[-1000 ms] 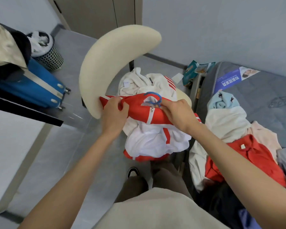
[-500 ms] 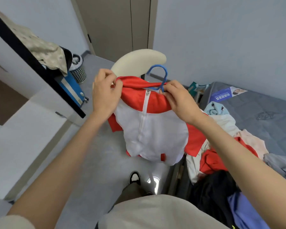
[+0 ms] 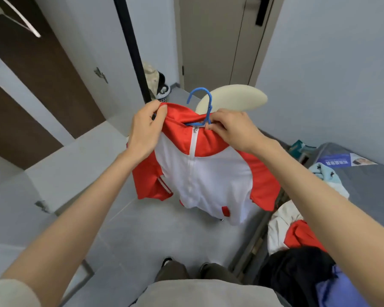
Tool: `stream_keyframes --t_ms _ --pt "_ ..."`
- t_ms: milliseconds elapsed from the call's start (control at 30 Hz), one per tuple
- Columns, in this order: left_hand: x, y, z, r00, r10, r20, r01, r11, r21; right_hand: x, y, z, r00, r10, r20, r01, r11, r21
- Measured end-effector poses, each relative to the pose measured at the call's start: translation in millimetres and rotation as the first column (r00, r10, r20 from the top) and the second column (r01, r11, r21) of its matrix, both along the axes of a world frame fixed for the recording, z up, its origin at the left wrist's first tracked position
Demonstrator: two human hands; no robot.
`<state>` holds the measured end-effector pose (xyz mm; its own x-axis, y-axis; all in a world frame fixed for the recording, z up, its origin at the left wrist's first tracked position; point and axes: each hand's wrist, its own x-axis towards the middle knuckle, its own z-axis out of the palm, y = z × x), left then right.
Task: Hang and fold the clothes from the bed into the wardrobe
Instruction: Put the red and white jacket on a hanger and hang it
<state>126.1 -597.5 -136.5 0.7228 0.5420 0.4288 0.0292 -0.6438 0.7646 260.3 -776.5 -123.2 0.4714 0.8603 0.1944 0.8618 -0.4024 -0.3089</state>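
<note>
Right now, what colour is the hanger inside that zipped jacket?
Blue; the plastic hanger shows best in the head view.

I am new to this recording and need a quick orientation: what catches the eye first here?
A red and white jacket hangs mid-frame on a blue hanger, the left hand gripping one shoulder and the right hand pinching the collar beside the hook. At lower right, a pile of clothes lies on the grey bed.
</note>
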Motion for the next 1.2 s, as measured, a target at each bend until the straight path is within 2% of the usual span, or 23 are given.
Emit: stream_keyframes --t_ms 67,100,167,233,267,333,433,500,567,600,667,700,767,867,1000,1067,1133,1200 --pt "-17 8 8 1.000 0.017 0.024 -0.017 1.000 0.000 -17 16 6 0.998 0.054 -0.011 -0.054 0.998 -0.017" --pt "-26 12 12 0.999 0.012 0.037 -0.012 1.000 0.005 -26 24 10 0.993 0.098 -0.061 -0.097 0.995 0.023" --pt "-44 23 19 0.999 -0.034 0.036 0.033 0.999 0.035 -42 37 20 0.968 0.184 -0.169 -0.151 0.969 0.193" --pt "-60 40 28 0.997 -0.081 -0.017 0.082 0.994 0.067 -59 53 33 0.962 0.227 -0.151 -0.164 0.925 0.344" --pt "-69 51 35 0.995 -0.082 -0.049 0.086 0.992 0.089 -67 61 37 0.962 0.242 -0.127 -0.181 0.912 0.369" --pt "-91 78 48 0.987 -0.045 -0.158 0.072 0.983 0.170 -85 82 39 0.968 0.237 -0.084 -0.191 0.910 0.367" --pt "-119 105 48 0.927 0.076 -0.367 0.085 0.911 0.403 -100 106 30 0.986 0.157 -0.050 -0.131 0.933 0.336" --pt "-142 120 38 0.919 0.125 -0.373 0.059 0.894 0.445 -114 124 26 0.967 0.213 -0.142 -0.152 0.923 0.354" --pt "-165 133 27 0.929 0.141 -0.342 0.012 0.912 0.409 -116 137 23 0.910 0.255 -0.327 -0.121 0.917 0.379" --pt "-176 140 22 0.936 0.144 -0.321 -0.008 0.922 0.388 -113 141 20 0.884 0.232 -0.405 -0.095 0.939 0.332" --pt "-195 154 15 0.949 0.151 -0.278 -0.045 0.935 0.352 -107 146 6 0.880 0.125 -0.458 -0.100 0.992 0.078" --pt "-203 160 13 0.954 0.159 -0.255 -0.068 0.941 0.332 -105 149 -6 0.907 0.074 -0.414 -0.111 0.992 -0.065" --pt "-215 173 13 0.956 0.186 -0.225 -0.113 0.946 0.305 -108 157 -21 0.943 0.070 -0.325 -0.121 0.982 -0.142" --pt "-227 190 16 0.939 0.259 -0.226 -0.181 0.932 0.313 -115 170 -26 0.936 0.140 -0.323 -0.158 0.987 -0.030" --pt "-238 207 21 0.921 0.307 -0.239 -0.255 0.941 0.224 -121 183 -22 0.980 0.183 -0.082 -0.176 0.981 0.077" --pt "-242 214 25 0.921 0.262 -0.289 -0.224 0.962 0.159 -125 190 -21 0.983 0.161 0.084 -0.163 0.986 0.020" --pt "-246 218 28 0.914 0.175 -0.365 -0.134 0.982 0.136 -127 198 -17 0.952 0.195 0.235 -0.168 0.977 -0.129" --pt "-249 217 29 0.905 0.100 -0.413 -0.045 0.989 0.140 -127 202 -10 0.913 0.251 0.321 -0.187 0.958 -0.218"
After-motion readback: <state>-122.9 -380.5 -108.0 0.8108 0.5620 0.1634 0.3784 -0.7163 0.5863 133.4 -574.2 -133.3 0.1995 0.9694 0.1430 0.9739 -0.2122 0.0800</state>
